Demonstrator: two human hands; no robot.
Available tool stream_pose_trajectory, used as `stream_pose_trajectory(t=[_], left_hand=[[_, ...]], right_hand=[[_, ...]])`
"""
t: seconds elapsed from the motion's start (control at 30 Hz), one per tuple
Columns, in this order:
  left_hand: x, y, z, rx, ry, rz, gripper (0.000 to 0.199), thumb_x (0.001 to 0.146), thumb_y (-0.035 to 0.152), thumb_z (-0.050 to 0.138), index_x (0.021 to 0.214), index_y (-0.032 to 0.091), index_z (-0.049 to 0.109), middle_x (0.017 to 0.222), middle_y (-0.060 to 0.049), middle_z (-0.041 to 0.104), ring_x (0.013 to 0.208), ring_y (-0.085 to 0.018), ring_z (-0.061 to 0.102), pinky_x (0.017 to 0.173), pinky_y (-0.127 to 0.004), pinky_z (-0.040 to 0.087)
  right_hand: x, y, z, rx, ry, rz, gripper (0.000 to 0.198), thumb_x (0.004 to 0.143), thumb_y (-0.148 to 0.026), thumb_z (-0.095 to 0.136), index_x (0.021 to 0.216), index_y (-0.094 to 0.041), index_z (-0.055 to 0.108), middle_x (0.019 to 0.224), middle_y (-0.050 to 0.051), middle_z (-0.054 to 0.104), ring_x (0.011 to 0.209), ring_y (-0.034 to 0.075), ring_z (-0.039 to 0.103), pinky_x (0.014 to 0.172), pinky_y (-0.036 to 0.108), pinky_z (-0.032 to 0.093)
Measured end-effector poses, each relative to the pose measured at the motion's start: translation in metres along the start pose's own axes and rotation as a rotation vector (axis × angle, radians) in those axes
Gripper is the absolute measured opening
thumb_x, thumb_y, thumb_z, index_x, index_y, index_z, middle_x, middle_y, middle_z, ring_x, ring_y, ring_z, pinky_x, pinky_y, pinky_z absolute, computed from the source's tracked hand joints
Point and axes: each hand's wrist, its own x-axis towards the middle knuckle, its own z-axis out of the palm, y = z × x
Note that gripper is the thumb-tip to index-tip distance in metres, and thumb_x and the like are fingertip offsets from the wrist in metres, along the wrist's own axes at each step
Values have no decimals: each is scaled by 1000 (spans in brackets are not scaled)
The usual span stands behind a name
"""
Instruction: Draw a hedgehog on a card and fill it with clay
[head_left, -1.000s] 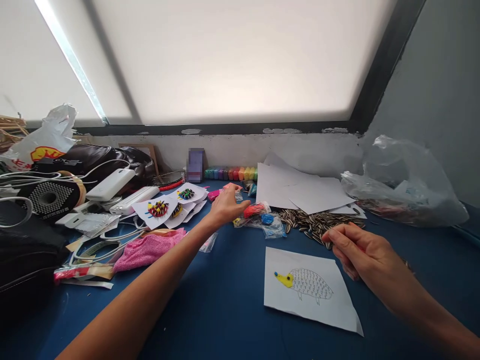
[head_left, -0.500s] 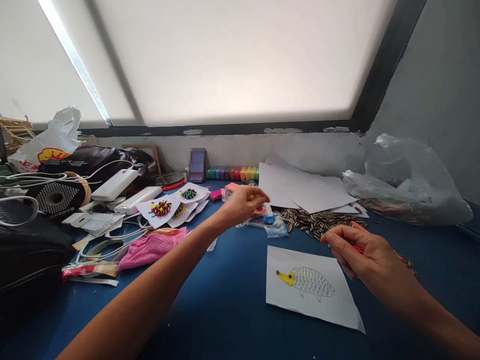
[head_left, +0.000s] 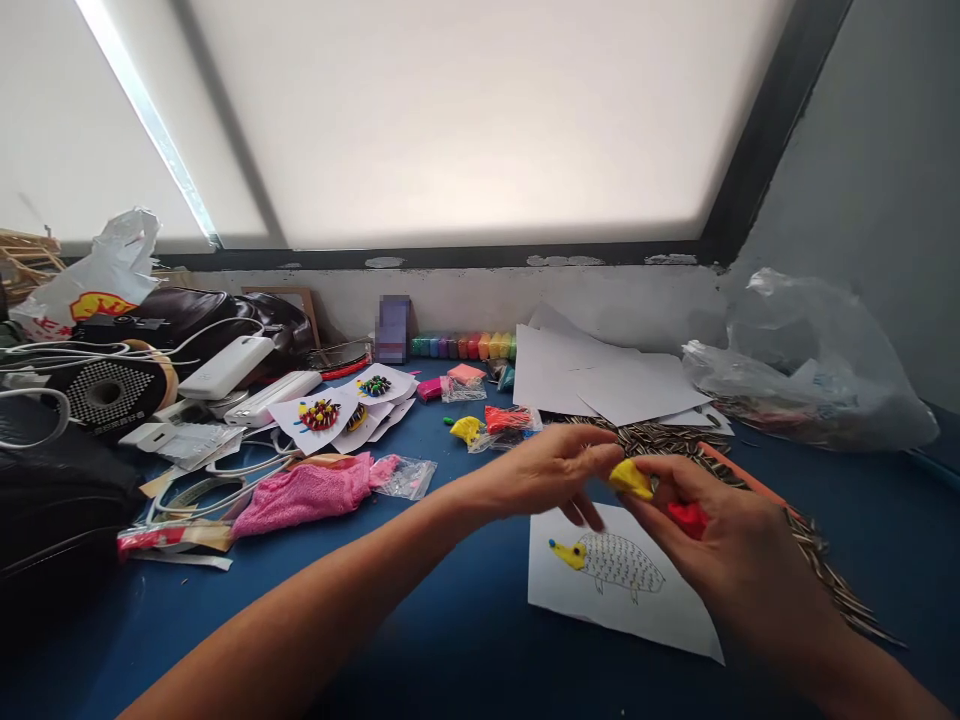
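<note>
Over the drawing sheet my two hands meet at a small lump of yellow clay (head_left: 631, 480). My left hand (head_left: 551, 468) pinches at its left edge with thumb and forefinger, the other fingers hanging loose. From the right, my right hand (head_left: 720, 530) grips the same lump between thumb and fingers, with red clay (head_left: 688, 518) tucked in the palm. Beneath them lies a white sheet (head_left: 562, 610) with a drawn hedgehog (head_left: 622, 568). Its face is covered in yellow clay, with a blue nose and a dark eye. Striped sunflower seeds (head_left: 660, 437) are partly hidden behind my hands.
An orange strip (head_left: 742, 472) lies by the seeds. Behind are clay packets (head_left: 510, 418), white paper (head_left: 600, 370) and a clear plastic bag (head_left: 825, 370). At left sit finished hedgehog pictures (head_left: 319, 415), a pink cloth (head_left: 307, 495), cables and white power banks (head_left: 229, 367).
My left hand has come back from the clay packets, moving right and nearer to my right hand. The yellow clay now shows between both hands. The drawing sheet has stayed nearly in place.
</note>
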Motion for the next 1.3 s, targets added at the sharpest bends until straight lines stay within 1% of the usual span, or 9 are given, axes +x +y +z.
stream_pose_trajectory(t=[0.13, 0.2, 0.3, 0.5, 0.7, 0.87, 0.97, 1.07, 1.3], left_hand=[[-6, -2, -38, 904, 473, -37, 13, 82, 26, 57, 86, 15, 64, 88, -10, 66, 86, -23, 61, 71, -31, 46], [-9, -7, -52, 1201, 409, -136, 18, 74, 28, 65, 87, 15, 62, 92, -12, 66, 89, -28, 60, 71, -33, 45], [-10, -15, -62, 1316, 312, -285, 12, 76, 21, 59, 85, 14, 63, 92, -15, 67, 87, -29, 61, 68, -33, 44], [-11, -15, -73, 1282, 342, -315, 16, 77, 10, 49, 79, 15, 64, 90, -13, 67, 84, -26, 62, 63, -29, 41], [-13, -18, -84, 1190, 334, -254, 16, 72, 7, 51, 61, 16, 59, 68, -5, 63, 68, -17, 58, 54, -23, 34], [-15, -10, -90, 1140, 510, -163, 13, 73, 8, 51, 70, 14, 62, 78, -6, 65, 73, -17, 58, 57, -23, 37], [-12, -3, -82, 778, 630, 20, 16, 74, 11, 55, 88, 14, 63, 78, -4, 64, 66, -13, 58, 56, -21, 40], [-1, -9, -64, 334, 453, 103, 23, 75, 14, 59, 98, 12, 62, 71, -1, 61, 59, -10, 57, 53, -20, 43], [17, -31, -26, 159, 389, 167, 15, 70, 13, 64, 85, 11, 64, 57, 7, 46, 53, -5, 42, 48, -18, 31]], right_hand=[[5, 2, -2, 113, -48, 128, 39, 85, -59, 53, 100, -24, 61, 87, 6, 70, 71, 24, 66, 53, 31, 47], [5, 1, -3, 169, -96, 160, 41, 84, -61, 53, 100, -25, 61, 91, 6, 71, 77, 25, 67, 56, 31, 49], [5, 0, -3, 188, -138, 181, 43, 82, -63, 54, 100, -25, 62, 89, 7, 72, 78, 26, 68, 54, 31, 50], [5, 1, -3, 229, -139, 177, 43, 81, -63, 55, 100, -25, 63, 82, 4, 71, 72, 22, 68, 60, 30, 52], [6, -2, -2, 257, -168, 169, 40, 82, -60, 56, 97, -24, 65, 87, 6, 73, 73, 23, 70, 46, 26, 49], [4, 1, -1, 287, -188, 189, 41, 81, -60, 57, 101, -24, 65, 88, 7, 73, 72, 23, 70, 41, 24, 46], [2, 3, 1, 331, -208, 178, 41, 83, -57, 58, 108, -25, 65, 87, 6, 73, 74, 23, 70, 45, 25, 49], [0, 1, 4, 352, -216, 103, 34, 85, -52, 59, 106, -27, 67, 92, 4, 73, 82, 22, 70, 59, 27, 55], [0, -4, 8, 299, -149, 2, 24, 86, -46, 60, 99, -27, 67, 96, 4, 69, 80, 20, 65, 63, 28, 53]])
